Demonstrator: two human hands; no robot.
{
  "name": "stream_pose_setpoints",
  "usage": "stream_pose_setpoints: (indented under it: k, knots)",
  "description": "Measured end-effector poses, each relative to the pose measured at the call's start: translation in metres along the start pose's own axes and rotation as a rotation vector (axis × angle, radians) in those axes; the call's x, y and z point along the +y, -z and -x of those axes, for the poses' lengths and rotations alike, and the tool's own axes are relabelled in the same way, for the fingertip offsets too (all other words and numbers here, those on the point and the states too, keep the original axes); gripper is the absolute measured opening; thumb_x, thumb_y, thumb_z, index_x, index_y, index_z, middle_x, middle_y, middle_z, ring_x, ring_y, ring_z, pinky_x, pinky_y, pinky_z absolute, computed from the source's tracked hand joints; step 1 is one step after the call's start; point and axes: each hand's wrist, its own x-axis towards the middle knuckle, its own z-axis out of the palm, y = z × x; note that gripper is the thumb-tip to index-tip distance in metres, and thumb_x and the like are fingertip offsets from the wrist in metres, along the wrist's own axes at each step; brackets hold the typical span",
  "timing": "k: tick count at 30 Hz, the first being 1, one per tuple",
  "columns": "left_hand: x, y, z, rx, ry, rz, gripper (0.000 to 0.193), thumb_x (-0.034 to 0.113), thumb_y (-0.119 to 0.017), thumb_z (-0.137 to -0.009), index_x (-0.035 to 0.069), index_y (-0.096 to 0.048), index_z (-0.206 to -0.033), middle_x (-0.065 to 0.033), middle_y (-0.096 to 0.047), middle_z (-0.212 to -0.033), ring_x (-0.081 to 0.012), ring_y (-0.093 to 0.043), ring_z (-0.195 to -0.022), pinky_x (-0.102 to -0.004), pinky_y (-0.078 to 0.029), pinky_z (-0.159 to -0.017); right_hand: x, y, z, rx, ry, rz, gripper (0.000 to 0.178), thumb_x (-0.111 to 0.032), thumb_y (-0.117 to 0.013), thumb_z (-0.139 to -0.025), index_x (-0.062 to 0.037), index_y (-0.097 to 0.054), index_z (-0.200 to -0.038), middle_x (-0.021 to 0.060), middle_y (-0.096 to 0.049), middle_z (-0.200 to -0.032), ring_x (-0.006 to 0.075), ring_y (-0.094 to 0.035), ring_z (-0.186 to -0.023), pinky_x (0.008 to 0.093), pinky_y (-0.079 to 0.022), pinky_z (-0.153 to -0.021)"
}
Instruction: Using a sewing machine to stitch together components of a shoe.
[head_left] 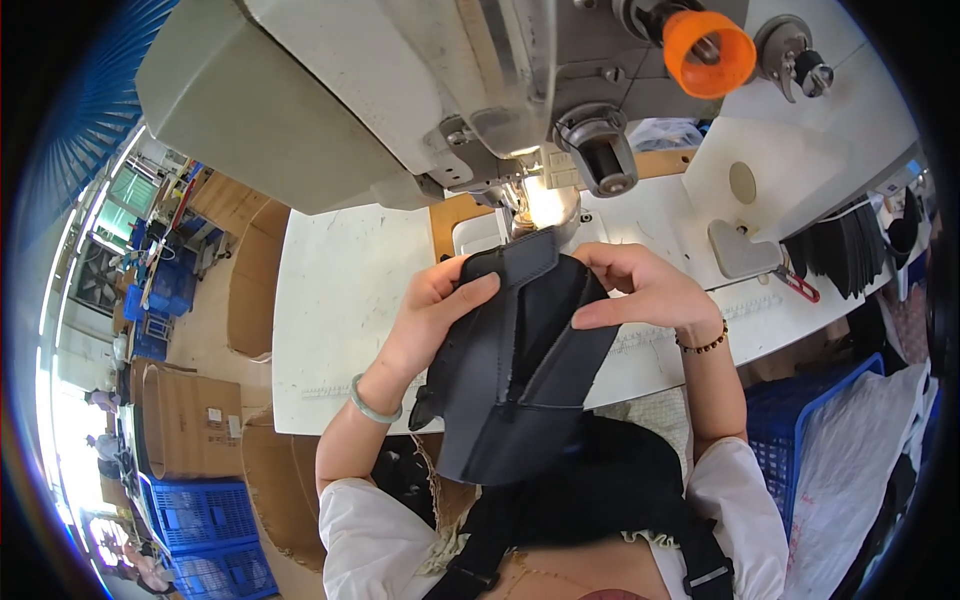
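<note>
– Seeing a sewing machine (pixel 330 110) nearest, filling the upper view?
– Yes, and spotting an orange ring (pixel 715 84) up front and a bright light (pixel 548 205) glowing beneath.
– Gripping what with the left hand (pixel 425 305)?
– Clasping a black stitched piece (pixel 480 400) by its upper left edge, pressing the thumb on the front, tucking the fingers mostly behind. Not managing to tell how far those are spreading.
– And with the right hand (pixel 650 290)?
– Pinching the upper right edge of the same piece, laying the thumb across the front, curling the fingers near the top, leaving only a narrow gap.
– Holding it where?
– Tilting it just in front of the light, above the near edge of a white table (pixel 340 300), reaching toward the lap. Not managing to tell whether touching the machine.
– Wearing anything?
– Wearing a pale bangle (pixel 372 411) at left, a beaded bracelet (pixel 703 347) at right.
</note>
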Motion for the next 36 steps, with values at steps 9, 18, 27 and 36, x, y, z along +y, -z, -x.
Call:
stream_pose_setpoints:
  k: [9, 18, 27, 36]
  knots:
    - [0.027, 0.044, -0.004, -0.037, 0.024, -0.312, 0.017, 0.013, -0.057, -0.083, -0.002, -0.059, -0.092, -0.001, -0.06, -0.081, -0.0041, -0.053, -0.07, -0.0168, -0.042, -0.063, 0.014, -0.031, -0.027, 0.051, 0.083, 0.08, 0.033, -0.026, -0.074, -0.069, -0.0074, -0.048, -0.064, -0.008, -0.03, -0.054, 0.002, -0.026, -0.051, 0.0215, -0.02, -0.044]
    - [0.039, 0.011, 0.111, 0.127, -0.586, -0.097, 0.01, 0.002, -0.049, -0.084, -0.005, -0.055, -0.086, -0.0109, -0.061, -0.072, -0.0151, -0.061, -0.065, -0.0245, -0.049, -0.059, 0.023, -0.092, -0.06, 0.414, 0.085, -0.415, 0.022, -0.019, -0.069, -0.074, -0.0052, -0.054, -0.066, -0.0052, -0.05, -0.057, -0.0011, -0.039, -0.046, 0.0172, -0.027, -0.038]
    - [-0.097, -0.048, 0.055, 0.421, -0.441, -0.09, 0.028, 0.018, -0.042, -0.091, -0.002, -0.04, -0.11, -0.0102, -0.049, -0.105, -0.0139, -0.046, -0.102, -0.0282, -0.037, -0.086, 0.026, -0.133, -0.096, 0.421, -0.198, -0.897, 0.018, -0.02, -0.059, -0.083, -0.0041, -0.051, -0.087, 0.0045, -0.06, -0.085, 0.0081, -0.057, -0.071, 0.0224, -0.047, -0.067]
    - [-0.07, -0.003, 0.019, 0.872, -0.453, -0.511, 0.047, 0.034, -0.03, -0.094, -0.001, -0.033, -0.125, -0.0114, -0.049, -0.111, -0.0153, -0.049, -0.1, -0.0278, -0.039, -0.086, 0.029, -0.135, -0.086, 0.367, -0.046, -0.497, 0.016, -0.015, -0.058, -0.083, -0.004, -0.049, -0.076, 0.0016, -0.058, -0.069, 0.0041, -0.055, -0.061, 0.0169, -0.043, -0.054]
